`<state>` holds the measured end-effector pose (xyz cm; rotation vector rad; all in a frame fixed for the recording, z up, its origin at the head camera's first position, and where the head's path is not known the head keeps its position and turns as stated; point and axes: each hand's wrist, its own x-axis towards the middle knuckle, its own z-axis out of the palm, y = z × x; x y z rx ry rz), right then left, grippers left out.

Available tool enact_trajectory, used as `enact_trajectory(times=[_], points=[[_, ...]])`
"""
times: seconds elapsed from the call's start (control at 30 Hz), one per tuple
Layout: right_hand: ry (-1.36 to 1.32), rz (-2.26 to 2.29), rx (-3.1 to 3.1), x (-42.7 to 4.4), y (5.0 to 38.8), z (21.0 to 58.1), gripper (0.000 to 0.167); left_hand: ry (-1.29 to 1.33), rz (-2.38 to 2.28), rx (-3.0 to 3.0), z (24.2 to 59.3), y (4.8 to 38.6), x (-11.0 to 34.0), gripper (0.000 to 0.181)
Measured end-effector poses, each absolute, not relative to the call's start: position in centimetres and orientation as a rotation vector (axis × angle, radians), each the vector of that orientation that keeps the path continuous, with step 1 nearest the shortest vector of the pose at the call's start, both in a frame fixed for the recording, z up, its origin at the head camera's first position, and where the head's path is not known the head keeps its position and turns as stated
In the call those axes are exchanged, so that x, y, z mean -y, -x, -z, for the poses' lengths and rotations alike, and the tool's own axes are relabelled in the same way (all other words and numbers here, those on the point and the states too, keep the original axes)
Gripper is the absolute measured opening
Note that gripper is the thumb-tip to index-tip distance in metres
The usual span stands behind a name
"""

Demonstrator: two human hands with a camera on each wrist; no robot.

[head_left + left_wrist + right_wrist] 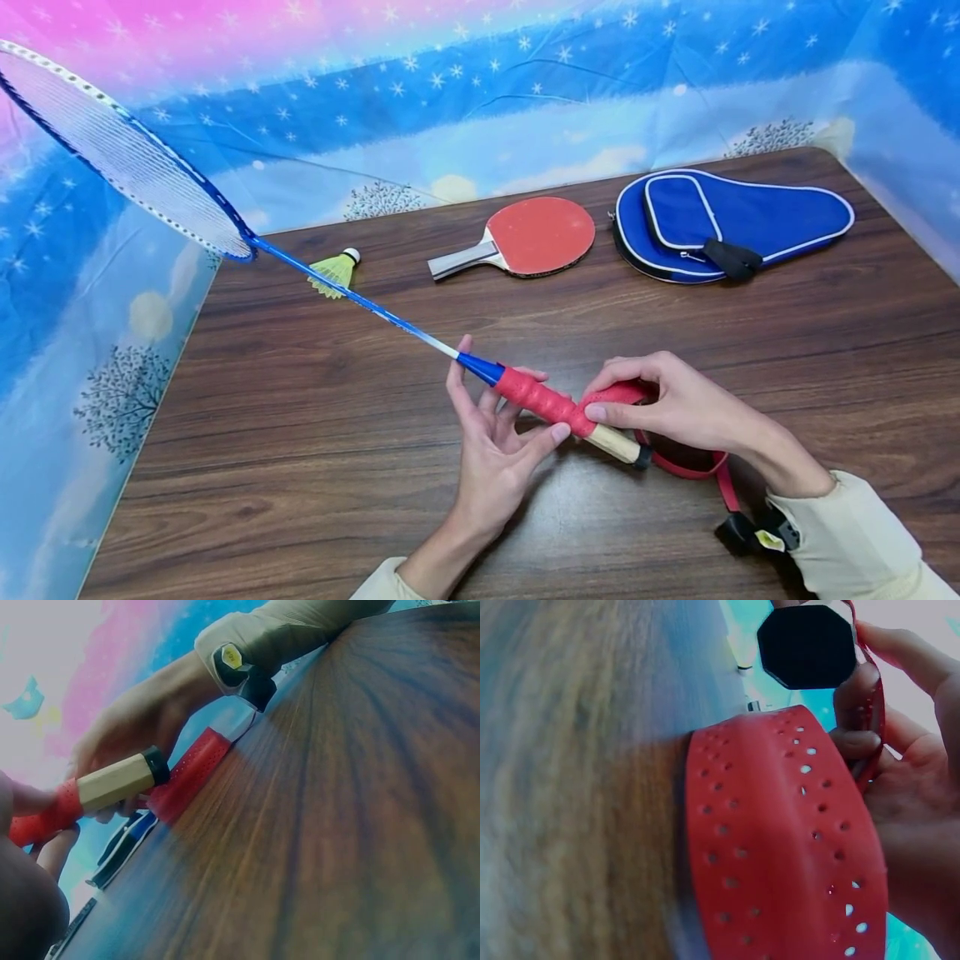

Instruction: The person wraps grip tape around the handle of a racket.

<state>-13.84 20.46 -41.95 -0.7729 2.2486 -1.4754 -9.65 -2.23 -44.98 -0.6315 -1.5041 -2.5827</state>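
Observation:
A blue and white badminton racket (pixel 397 321) slants up to the left in the head view. My left hand (pixel 498 462) supports its handle from below, thumb against the red wrapping. Red perforated grip tape (pixel 540 400) covers the upper handle, while the pale wooden end (pixel 116 782) is bare down to its black butt cap (pixel 806 646). At the edge of the wrapping, my right hand (pixel 675 408) pinches the tape between thumb and fingers. From there the loose tape (pixel 772 825) loops under the right wrist, its far part partly hidden.
Behind the racket shaft lies a yellow shuttlecock (pixel 333 271). A red table tennis bat (pixel 540 237) and a blue zipped bat case (pixel 787 212) lie along the back of the brown wooden table (pixel 262 467). A patterned cloth (pixel 450 92) hangs behind and at the sides.

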Motion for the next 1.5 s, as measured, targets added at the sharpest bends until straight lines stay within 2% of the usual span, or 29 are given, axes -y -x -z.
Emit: enact_trajectory(times=[0.23,0.4,0.63,0.87,1.13,1.5], points=[[0.775,1.481,-2.218,-20.44,13.90,42.11,0.019,0.738,2.614,1.454,45.09,9.70,2.29,0.110],[0.805,1.488,-2.256,-20.29,13.88,42.22,0.016,0.704,2.605,1.493,45.11,9.72,2.29,0.110],[0.798,1.496,-2.264,-20.44,13.88,42.32,0.014,0.653,2.517,1.589,45.14,9.58,2.25,0.115],[0.782,1.548,-2.225,-20.27,13.79,42.25,0.015,0.715,2.427,1.624,45.24,9.62,2.34,0.121],[0.767,1.551,-2.244,-20.18,13.79,42.19,0.015,0.721,2.398,1.614,45.38,9.69,2.37,0.110],[0.768,1.522,-2.371,-19.97,13.73,42.41,0.021,0.641,2.499,1.604,45.48,9.63,2.20,0.112]])
